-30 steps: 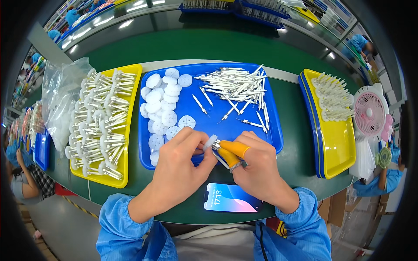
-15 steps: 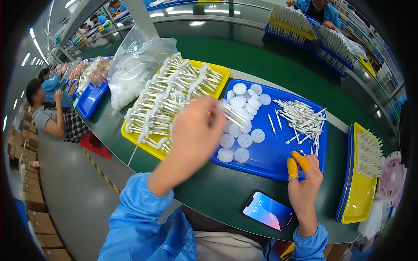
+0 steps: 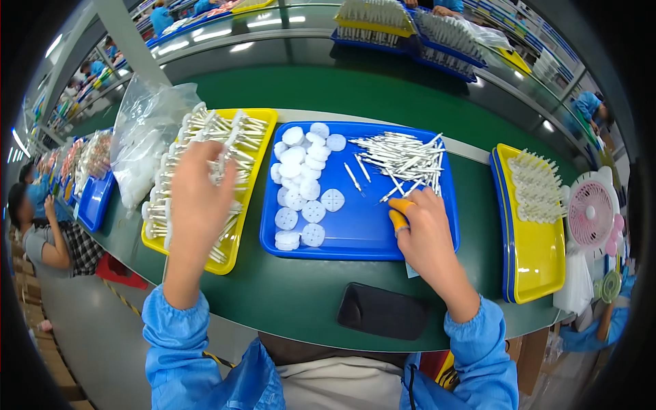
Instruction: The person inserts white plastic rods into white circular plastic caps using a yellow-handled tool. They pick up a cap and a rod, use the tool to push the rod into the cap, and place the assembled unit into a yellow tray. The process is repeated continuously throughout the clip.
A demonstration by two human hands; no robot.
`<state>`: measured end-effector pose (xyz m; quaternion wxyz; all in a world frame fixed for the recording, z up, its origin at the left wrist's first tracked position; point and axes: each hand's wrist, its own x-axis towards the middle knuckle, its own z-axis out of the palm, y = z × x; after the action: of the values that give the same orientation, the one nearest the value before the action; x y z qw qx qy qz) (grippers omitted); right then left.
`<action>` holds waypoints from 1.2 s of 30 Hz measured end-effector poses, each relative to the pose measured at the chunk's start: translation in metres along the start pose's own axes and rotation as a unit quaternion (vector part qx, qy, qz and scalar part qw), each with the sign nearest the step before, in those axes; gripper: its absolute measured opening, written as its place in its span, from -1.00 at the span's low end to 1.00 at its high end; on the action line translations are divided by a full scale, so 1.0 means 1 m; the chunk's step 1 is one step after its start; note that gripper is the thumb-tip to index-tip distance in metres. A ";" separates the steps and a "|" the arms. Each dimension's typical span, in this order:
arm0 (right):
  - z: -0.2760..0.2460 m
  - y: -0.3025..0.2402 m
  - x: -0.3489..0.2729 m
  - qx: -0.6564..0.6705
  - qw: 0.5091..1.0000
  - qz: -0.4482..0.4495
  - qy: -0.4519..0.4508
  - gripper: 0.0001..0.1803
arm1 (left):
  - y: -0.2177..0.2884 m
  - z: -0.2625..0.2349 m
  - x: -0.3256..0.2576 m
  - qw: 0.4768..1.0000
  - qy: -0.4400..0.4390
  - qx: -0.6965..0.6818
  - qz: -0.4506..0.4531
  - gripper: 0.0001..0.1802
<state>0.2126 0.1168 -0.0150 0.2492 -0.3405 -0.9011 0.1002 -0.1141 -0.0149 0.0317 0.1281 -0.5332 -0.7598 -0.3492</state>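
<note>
My left hand (image 3: 198, 205) is over the yellow tray (image 3: 263, 154), its fingers bent and blurred among rows of white perforated discs with sticks. Whether it still holds a piece is hidden. In the blue tray (image 3: 328, 251), my right hand (image 3: 427, 229) has yellow finger cots on thumb and index finger. These fingertips are drawn together at the near edge of a pile of loose white sticks (image 3: 403, 157); anything between them is too small to make out. Loose white discs (image 3: 292, 171) lie on the tray's left side. Two sticks (image 3: 353, 176) lie apart from the pile.
A dark phone (image 3: 383, 311) lies before the blue tray. To the right are stacked trays with a yellow one (image 3: 540, 266) on top, and a pink fan (image 3: 592, 212). A clear plastic bag (image 3: 147, 137) stands at the left. Co-workers sit around the line.
My left hand has carried a disc with sticks leftward from the blue tray to the yellow tray. My right hand has moved to the stick pile. The phone's screen has gone dark; the view has shifted.
</note>
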 end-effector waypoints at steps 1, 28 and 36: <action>0.003 0.003 0.006 -0.017 1.000 -0.020 -0.003 -0.70 | 0.012 0.010 -0.004 0.998 -0.030 -0.047 0.033 -0.77; -0.031 -0.034 -0.026 0.211 0.976 -0.047 -0.005 -0.51 | 0.107 0.062 -0.045 0.845 -0.283 -0.445 -0.088 -0.84; -0.022 -0.023 -0.027 0.180 0.983 -0.022 -0.030 -0.61 | 0.110 0.062 -0.049 0.894 -0.242 -0.375 -0.025 -0.81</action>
<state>0.2285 0.0820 0.0018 0.2812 -0.2669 -0.8828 0.2653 0.0153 0.0121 0.0020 -0.2784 -0.5909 -0.5925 -0.4715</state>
